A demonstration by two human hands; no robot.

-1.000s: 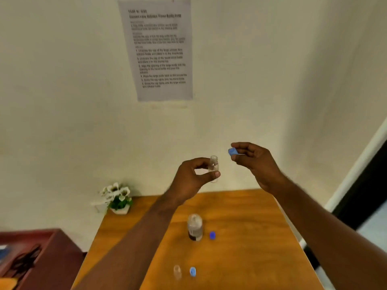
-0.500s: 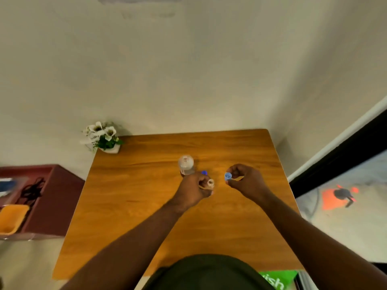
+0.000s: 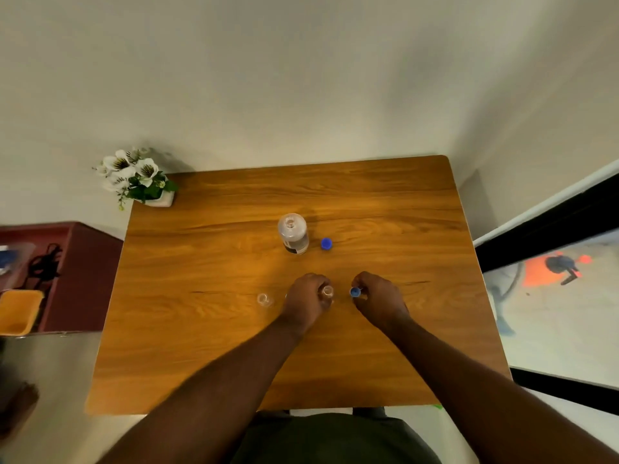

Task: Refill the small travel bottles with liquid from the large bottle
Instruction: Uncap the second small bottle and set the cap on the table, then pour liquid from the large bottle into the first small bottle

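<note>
My left hand (image 3: 306,301) grips a small clear travel bottle (image 3: 328,291), uncapped, low over the wooden table (image 3: 217,329). Just to its right, my right hand (image 3: 378,298) pinches a small blue cap (image 3: 355,292). A second small clear bottle (image 3: 264,299) stands open on the table left of my left hand. Further back stands the large clear bottle (image 3: 293,233), uncapped, with its blue cap (image 3: 326,243) lying beside it on the right.
A white pot of white flowers (image 3: 140,177) sits at the table's back left corner. A dark red shelf (image 3: 83,279) with a yellow bin (image 3: 18,311) stands to the left. A dark-framed glass panel (image 3: 552,296) runs along the right.
The view tilted down from the wall to the table. Both hands came down from in front of the wall to just above the tabletop, still holding the small bottle and the cap.
</note>
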